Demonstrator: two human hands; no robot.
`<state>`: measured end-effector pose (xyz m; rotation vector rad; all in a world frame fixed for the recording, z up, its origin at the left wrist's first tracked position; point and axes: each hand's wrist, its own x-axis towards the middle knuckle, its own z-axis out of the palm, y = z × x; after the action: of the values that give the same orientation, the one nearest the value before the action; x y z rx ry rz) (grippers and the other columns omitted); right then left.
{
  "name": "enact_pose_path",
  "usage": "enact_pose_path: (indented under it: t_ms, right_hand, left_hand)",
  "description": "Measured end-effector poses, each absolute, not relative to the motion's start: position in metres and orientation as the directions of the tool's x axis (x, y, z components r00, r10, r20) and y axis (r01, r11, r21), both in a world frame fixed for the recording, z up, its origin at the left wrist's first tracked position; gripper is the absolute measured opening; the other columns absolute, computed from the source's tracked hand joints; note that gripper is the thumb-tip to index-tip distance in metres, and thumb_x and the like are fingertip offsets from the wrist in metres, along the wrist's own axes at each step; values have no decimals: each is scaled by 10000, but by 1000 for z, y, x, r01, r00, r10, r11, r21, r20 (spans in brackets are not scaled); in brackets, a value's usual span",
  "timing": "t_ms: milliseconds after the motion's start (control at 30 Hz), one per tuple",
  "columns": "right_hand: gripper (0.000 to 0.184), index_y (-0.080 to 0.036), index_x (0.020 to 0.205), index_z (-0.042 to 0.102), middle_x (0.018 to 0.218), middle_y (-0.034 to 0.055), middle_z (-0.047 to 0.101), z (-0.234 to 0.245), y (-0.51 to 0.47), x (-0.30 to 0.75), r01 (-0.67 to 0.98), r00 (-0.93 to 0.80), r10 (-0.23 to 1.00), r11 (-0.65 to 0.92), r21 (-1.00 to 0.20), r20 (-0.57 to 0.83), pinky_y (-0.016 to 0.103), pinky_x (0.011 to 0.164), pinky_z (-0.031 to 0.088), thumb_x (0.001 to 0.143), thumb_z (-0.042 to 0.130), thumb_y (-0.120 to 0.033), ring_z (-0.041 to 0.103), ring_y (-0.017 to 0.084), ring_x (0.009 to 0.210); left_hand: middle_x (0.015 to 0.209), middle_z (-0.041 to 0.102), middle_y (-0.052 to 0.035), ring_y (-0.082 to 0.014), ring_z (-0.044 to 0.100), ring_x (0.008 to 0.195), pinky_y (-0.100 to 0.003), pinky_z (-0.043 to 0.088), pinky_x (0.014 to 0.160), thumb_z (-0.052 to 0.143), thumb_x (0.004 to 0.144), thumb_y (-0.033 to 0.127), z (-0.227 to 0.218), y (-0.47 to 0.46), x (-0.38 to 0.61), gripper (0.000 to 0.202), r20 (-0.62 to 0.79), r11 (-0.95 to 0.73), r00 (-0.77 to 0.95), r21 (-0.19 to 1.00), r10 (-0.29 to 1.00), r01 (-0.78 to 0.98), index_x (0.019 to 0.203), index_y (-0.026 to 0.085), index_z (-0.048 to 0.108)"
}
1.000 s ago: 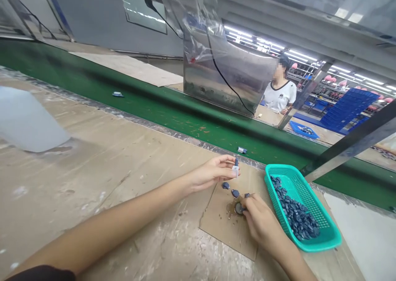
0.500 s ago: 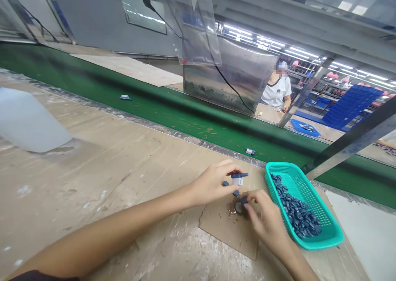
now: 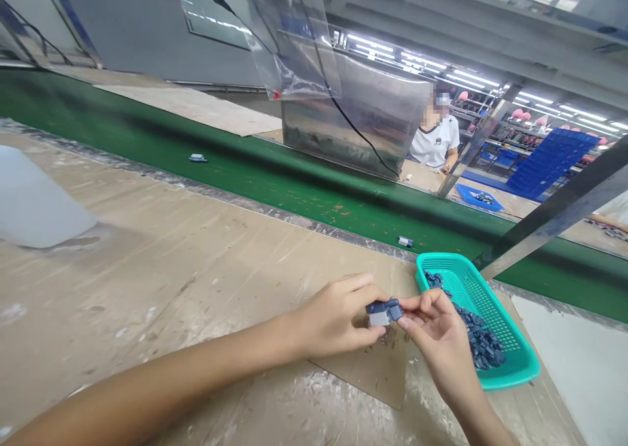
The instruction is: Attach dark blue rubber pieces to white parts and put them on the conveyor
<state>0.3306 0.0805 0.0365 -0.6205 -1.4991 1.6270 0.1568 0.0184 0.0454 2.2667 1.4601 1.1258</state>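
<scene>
My left hand (image 3: pixel 338 312) pinches a small white and dark blue plastic part (image 3: pixel 384 312) just above a brown cardboard sheet (image 3: pixel 373 371) on the workbench. My right hand (image 3: pixel 436 331) meets it from the right, its fingertips closed on the blue end of the same part. A teal mesh basket (image 3: pixel 510 367) holding several dark blue pieces (image 3: pixel 478 341) sits right beside my right hand.
A green conveyor belt (image 3: pixel 275 178) runs behind the bench and carries two small parts (image 3: pixel 197 158) (image 3: pixel 405 241). A steel box (image 3: pixel 353 119) and hanging plastic bags (image 3: pixel 289 40) stand beyond it. Another person (image 3: pixel 436 142) sits at the far side. A slanted metal bar (image 3: pixel 554 214) crosses at right.
My right hand lifted off the cardboard and came up to the part in my left hand. Both hands moved closer to me and now grip the part together.
</scene>
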Motion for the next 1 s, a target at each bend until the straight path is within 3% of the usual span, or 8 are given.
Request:
enact_pose_path:
  t_ms: [133, 300, 400, 533, 667, 800, 900, 1000]
  right_hand:
    - [303, -215, 722, 444, 793, 0, 636, 32, 78, 330, -223, -547, 818, 63, -973, 178, 223, 687, 494, 698, 746, -205, 610, 150, 785]
    - [252, -213, 752, 483, 802, 1, 619, 33, 82, 334, -251, -636, 760, -42, -967, 132, 203, 690, 452, 734, 731, -250, 584, 145, 796]
    - [237, -221, 832, 507, 885, 19, 621, 41, 83, 337, -233, -742, 665, -141, -962, 82, 231, 746, 430, 759, 714, -312, 569, 165, 873]
    - [462, -241, 1047, 472, 896, 36, 624, 45, 77, 338, -176, -889, 457, -395, -902, -27, 278, 757, 424, 709, 752, -385, 582, 204, 903]
    - [410, -268, 930, 460, 893, 7, 618, 42, 68, 338, -254, -909, 414, -456, -853, 50, 277, 710, 430, 684, 777, -353, 599, 200, 860]
    - [397, -300, 1063, 421, 937, 12, 598, 47, 77, 342, -204, -905, 420, -294, -934, 65, 307, 759, 427, 779, 681, -395, 582, 185, 870]
    - [507, -304, 1268, 277, 994, 40, 567, 51, 104, 351, -49, -838, 543, 16, -999, 50, 320, 760, 439, 859, 566, -385, 572, 170, 838]
    - [367, -243, 1249, 334, 973, 60, 571, 50, 136, 366, 162, -718, 685, 338, -927, 125, 301, 667, 472, 908, 422, -348, 578, 173, 782]
  left_hand:
    - [760, 542, -32, -113, 506, 685, -209, 420, 626, 550, 751, 187, 40, 18, 158, 234, 526, -495, 208, 493, 825, 716, 973, 133, 598]
    - [773, 559, -37, -113, 510, 697, -212, 437, 641, 540, 744, 152, 43, 15, 157, 233, 644, -585, 247, 383, 724, 715, 969, 132, 597]
    - [788, 574, -43, -113, 524, 709, -213, 453, 651, 560, 737, 136, 52, 11, 159, 245, 697, -629, 250, 358, 672, 690, 981, 124, 585]
    - [751, 581, -34, -113, 539, 678, -225, 468, 652, 581, 704, 104, 60, 1, 168, 266, 747, -662, 240, 334, 620, 672, 968, 133, 589]
    - [725, 593, -28, -111, 549, 665, -219, 471, 629, 567, 698, 63, 60, -9, 176, 276, 775, -667, 249, 278, 581, 691, 962, 140, 582]
    - [781, 602, -30, -110, 554, 700, -218, 470, 662, 547, 742, 101, 62, -1, 173, 312, 736, -658, 287, 273, 613, 702, 1048, 163, 565]
    - [847, 601, -37, -125, 562, 754, -224, 466, 686, 515, 782, 178, 60, 33, 158, 278, 578, -556, 295, 346, 761, 756, 1054, 176, 576]
    - [918, 609, -66, -180, 569, 863, -275, 460, 762, 489, 770, 209, 48, 88, 132, 277, 404, -311, 160, 341, 901, 887, 1019, 156, 599]
